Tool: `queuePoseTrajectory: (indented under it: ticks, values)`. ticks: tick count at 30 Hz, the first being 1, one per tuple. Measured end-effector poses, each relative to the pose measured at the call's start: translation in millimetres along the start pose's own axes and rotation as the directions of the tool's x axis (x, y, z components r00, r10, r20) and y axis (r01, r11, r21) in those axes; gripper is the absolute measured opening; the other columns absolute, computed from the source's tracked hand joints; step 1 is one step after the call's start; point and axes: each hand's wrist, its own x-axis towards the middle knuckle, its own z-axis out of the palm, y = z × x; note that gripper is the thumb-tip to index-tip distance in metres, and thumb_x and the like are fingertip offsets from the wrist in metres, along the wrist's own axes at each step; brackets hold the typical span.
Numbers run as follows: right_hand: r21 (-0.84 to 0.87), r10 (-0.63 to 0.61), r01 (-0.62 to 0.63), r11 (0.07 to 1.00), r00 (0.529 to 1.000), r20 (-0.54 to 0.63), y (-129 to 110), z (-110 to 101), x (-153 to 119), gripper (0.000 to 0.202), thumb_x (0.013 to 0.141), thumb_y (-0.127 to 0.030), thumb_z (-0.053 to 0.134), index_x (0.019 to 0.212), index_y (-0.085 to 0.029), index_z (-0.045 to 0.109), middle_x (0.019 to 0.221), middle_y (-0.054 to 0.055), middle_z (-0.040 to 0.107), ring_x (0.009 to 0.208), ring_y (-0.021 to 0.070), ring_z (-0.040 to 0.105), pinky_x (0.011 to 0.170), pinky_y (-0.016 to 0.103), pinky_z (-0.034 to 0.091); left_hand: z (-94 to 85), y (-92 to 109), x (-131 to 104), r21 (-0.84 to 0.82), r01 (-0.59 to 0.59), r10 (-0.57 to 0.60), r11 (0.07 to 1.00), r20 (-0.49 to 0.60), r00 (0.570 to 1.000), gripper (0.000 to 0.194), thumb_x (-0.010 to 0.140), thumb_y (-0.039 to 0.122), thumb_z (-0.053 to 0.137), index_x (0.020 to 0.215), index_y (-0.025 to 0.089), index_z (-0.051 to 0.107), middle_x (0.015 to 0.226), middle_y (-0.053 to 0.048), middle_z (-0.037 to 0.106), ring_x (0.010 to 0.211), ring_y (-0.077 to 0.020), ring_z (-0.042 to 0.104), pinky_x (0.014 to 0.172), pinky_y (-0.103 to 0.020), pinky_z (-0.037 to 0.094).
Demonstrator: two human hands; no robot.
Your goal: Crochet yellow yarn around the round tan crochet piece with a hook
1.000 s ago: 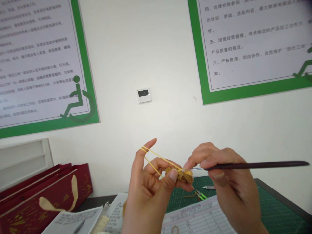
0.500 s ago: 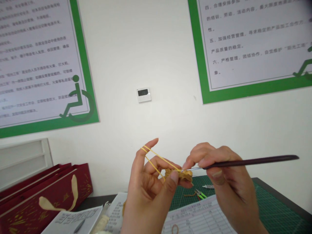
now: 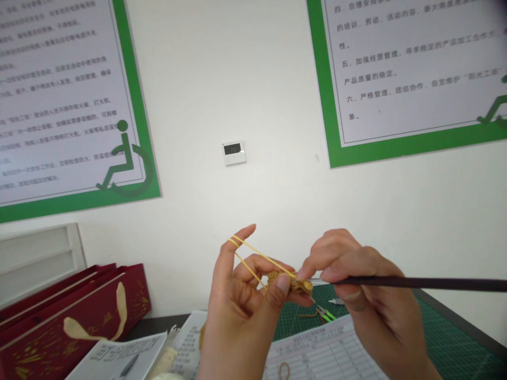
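Note:
Between the thumb and fingers of my left hand point(image 3: 245, 301) is a small piece of mustard-yellow crochet work point(image 3: 301, 285). Yellow yarn point(image 3: 263, 254) loops over the raised left index finger and runs down taut to the piece. My right hand point(image 3: 364, 285) grips a crochet hook point(image 3: 428, 283) with a dark handle and a thin metal shaft. The hook lies nearly level, its shaft reaching the top edge of the crochet. Its tip is hidden by the right fingertip and the yarn.
A green cutting mat point(image 3: 455, 332) covers part of the dark table. On it lie green-handled snips point(image 3: 325, 314) and a printed sheet point(image 3: 317, 348) with a small brown loop point(image 3: 284, 371). Dark red gift bags point(image 3: 79, 322), papers point(image 3: 119, 354) and a pen point(image 3: 129, 364) are at left.
The hook's handle end has swung downward and toward the right edge, and my right hand has turned slightly with it. My left hand, the yarn and the crochet piece have barely moved.

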Motion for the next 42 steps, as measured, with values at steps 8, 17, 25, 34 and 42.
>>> queuePoseTrajectory:
  ticks: [8, 17, 25, 34, 42]
  values:
    - [-0.146, -0.031, 0.038, 0.988, 0.998, 0.054, -3, -4, -1, 0.014, 0.104, -0.026, 0.050, 0.110, -0.027, 0.062, 0.092, 0.005, 0.075, 0.085, 0.0244, 0.067, 0.089, 0.051, 0.044, 1.9, 2, -1, 0.014, 0.020, -0.020, 1.000, -0.015, 1.000, 0.066, 0.087, 0.009, 0.072, 0.142, 0.026, 0.041, 0.077, 0.003, 0.072, 0.060, -0.0173, 0.073, 0.065, -0.029, 0.062]
    - [-0.445, -0.248, 0.277, 0.852, 0.961, 0.125, -11, -3, 13, 0.008, 0.095, -0.018, 0.060, 0.097, -0.026, 0.059, 0.083, 0.002, 0.079, 0.073, 0.0209, 0.071, 0.073, 0.043, 0.049, 0.8, 0, -1, 0.007, 0.019, -0.019, 1.000, -0.015, 1.000, 0.064, 0.087, 0.011, 0.073, 0.141, 0.028, 0.043, 0.074, 0.004, 0.071, 0.058, -0.0165, 0.073, 0.066, -0.029, 0.060]
    - [-0.182, -0.102, 0.099, 0.978, 0.995, -0.009, 0, 3, -2, 0.013, 0.102, -0.025, 0.052, 0.109, -0.028, 0.062, 0.094, 0.004, 0.078, 0.079, 0.0226, 0.070, 0.079, 0.047, 0.050, 1.3, -1, -1, -0.048, 0.003, -0.004, 0.999, -0.023, 1.000, 0.069, 0.083, 0.007, 0.076, 0.141, 0.026, 0.043, 0.076, 0.003, 0.072, 0.061, -0.0184, 0.075, 0.061, -0.027, 0.060]
    - [-0.270, -0.175, 0.175, 0.947, 0.984, 0.025, 1, 2, -3, 0.016, 0.102, -0.024, 0.051, 0.112, -0.027, 0.063, 0.100, 0.006, 0.079, 0.082, 0.0234, 0.071, 0.079, 0.047, 0.047, 5.9, -1, -2, -0.041, -0.011, 0.007, 0.999, -0.097, 0.995, 0.067, 0.081, 0.011, 0.080, 0.137, 0.026, 0.048, 0.073, 0.004, 0.072, 0.061, -0.0193, 0.076, 0.064, -0.029, 0.061]
    - [-0.182, -0.085, 0.099, 0.978, 0.993, 0.080, 3, -9, -6, 0.025, 0.093, -0.013, 0.061, 0.113, -0.027, 0.067, 0.091, 0.004, 0.068, 0.077, 0.0206, 0.064, 0.071, 0.041, 0.050, 7.4, 0, -1, -0.018, -0.009, 0.007, 1.000, -0.110, 0.994, 0.061, 0.084, 0.011, 0.075, 0.136, 0.024, 0.045, 0.073, 0.003, 0.073, 0.058, -0.0183, 0.074, 0.061, -0.027, 0.059]
